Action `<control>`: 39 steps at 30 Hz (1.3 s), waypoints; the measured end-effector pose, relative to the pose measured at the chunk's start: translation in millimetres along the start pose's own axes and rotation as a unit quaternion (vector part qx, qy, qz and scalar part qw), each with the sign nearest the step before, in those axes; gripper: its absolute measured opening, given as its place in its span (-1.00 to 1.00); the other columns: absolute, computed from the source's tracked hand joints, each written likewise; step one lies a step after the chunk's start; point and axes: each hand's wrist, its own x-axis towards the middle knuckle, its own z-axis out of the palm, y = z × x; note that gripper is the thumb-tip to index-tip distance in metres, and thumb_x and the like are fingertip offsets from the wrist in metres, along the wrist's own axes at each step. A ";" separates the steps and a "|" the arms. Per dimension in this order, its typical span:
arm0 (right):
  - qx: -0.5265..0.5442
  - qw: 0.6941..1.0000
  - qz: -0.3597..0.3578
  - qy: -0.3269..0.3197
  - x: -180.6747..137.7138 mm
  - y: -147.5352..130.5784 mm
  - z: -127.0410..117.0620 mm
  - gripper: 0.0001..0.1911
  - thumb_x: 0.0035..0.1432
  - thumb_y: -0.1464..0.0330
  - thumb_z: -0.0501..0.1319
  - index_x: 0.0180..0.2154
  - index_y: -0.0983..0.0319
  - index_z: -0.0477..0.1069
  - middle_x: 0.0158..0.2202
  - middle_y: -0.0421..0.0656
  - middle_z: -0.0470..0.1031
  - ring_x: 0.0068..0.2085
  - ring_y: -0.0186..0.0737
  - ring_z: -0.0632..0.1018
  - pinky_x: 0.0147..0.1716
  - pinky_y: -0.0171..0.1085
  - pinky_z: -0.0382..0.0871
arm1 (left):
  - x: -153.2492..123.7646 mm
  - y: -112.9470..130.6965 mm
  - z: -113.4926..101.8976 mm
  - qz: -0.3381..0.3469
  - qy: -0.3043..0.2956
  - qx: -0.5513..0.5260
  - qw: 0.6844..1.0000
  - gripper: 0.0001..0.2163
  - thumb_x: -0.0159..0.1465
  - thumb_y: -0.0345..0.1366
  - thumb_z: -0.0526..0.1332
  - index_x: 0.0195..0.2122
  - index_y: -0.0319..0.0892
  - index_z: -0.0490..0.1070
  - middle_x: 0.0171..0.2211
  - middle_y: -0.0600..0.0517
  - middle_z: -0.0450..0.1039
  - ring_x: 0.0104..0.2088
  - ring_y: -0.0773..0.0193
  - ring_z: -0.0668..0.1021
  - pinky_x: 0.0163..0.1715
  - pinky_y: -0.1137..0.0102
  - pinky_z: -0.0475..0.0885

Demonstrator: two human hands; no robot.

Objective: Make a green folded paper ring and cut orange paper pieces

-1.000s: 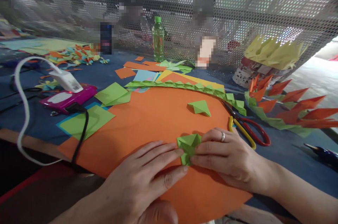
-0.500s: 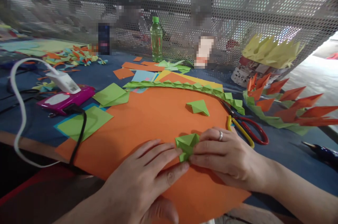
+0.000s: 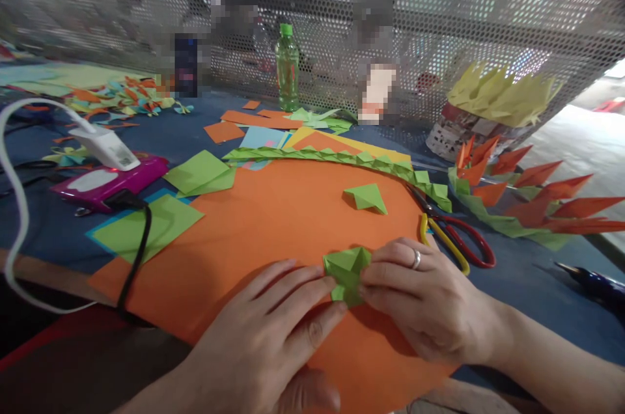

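A small folded piece of green paper (image 3: 347,271) lies on a large orange sheet (image 3: 273,219) between my two hands. My left hand (image 3: 273,323) rests flat, fingers stretched out, the fingertips pressing the paper's left edge. With its fingers bent together, my right hand (image 3: 420,293) pinches the right edge of the paper; a ring is on one finger. Just beyond sits another folded green piece (image 3: 367,198). Farther back, a long green folded paper chain (image 3: 342,157) curves across the orange sheet's far edge.
Scissors (image 3: 456,238) with red and yellow handles lie to the right, near an orange-and-green paper ring (image 3: 532,199) and a pen (image 3: 596,284). Green squares (image 3: 146,228) and a magenta power bank (image 3: 110,183) with cables are on the left. A green bottle (image 3: 287,69) stands behind.
My right hand has shifted slightly right and down along the green paper, its fingers curling more. My left hand stays nearly in place. The view has turned slightly.
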 end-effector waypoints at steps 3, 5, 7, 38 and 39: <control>-0.001 1.000 0.003 -0.001 -0.2 0.6 0.6 -0.75 0.21 0.55 0.07 -0.23 0.38 0.52 -0.23 -0.01 0.61 -0.21 -0.09 0.49 -0.24 -0.12 0.37 | -2.2 -1.5 2.0 0.006 0.006 -0.002 1.000 -0.47 0.40 0.13 0.05 0.19 -0.14 0.43 0.16 -0.03 0.49 0.17 0.09 0.43 0.32 0.16 0.15; 0.000 1.000 0.002 -0.001 -0.8 0.5 1.0 -0.76 0.20 0.55 0.07 -0.22 0.36 0.51 -0.23 -0.02 0.60 -0.21 -0.09 0.49 -0.25 -0.12 0.36 | -1.6 -1.5 2.4 0.008 0.012 -0.007 1.000 -0.48 0.41 0.11 0.05 0.17 -0.15 0.44 0.16 -0.04 0.49 0.17 0.09 0.44 0.30 0.16 0.18; 0.005 1.000 0.000 0.004 -1.5 1.3 0.8 -0.76 0.16 0.55 0.08 -0.22 0.34 0.50 -0.23 -0.04 0.60 -0.21 -0.10 0.48 -0.25 -0.12 0.36 | -0.1 -0.6 0.9 0.004 0.021 -0.012 1.000 -0.48 0.41 0.12 0.05 0.16 -0.15 0.45 0.16 -0.06 0.49 0.17 0.08 0.44 0.28 0.15 0.22; 0.202 0.962 0.184 0.012 -3.0 4.4 7.8 -0.92 0.29 0.48 0.22 -0.20 0.23 0.47 -0.31 -0.19 0.54 -0.27 -0.32 0.49 -0.22 -0.30 0.34 | 18.2 16.1 -13.1 -0.020 0.014 -0.006 1.000 -0.58 0.45 -0.06 0.10 0.11 -0.28 0.49 0.10 -0.06 0.55 0.10 0.20 0.55 0.23 0.33 0.38; 0.199 0.962 0.185 0.013 -2.9 5.2 8.0 -0.92 0.29 0.49 0.21 -0.20 0.24 0.47 -0.30 -0.17 0.53 -0.25 -0.32 0.49 -0.21 -0.31 0.35 | 17.0 15.5 -12.5 -0.018 0.017 -0.009 1.000 -0.57 0.45 -0.04 0.10 0.11 -0.28 0.49 0.11 -0.05 0.55 0.11 0.21 0.54 0.25 0.33 0.35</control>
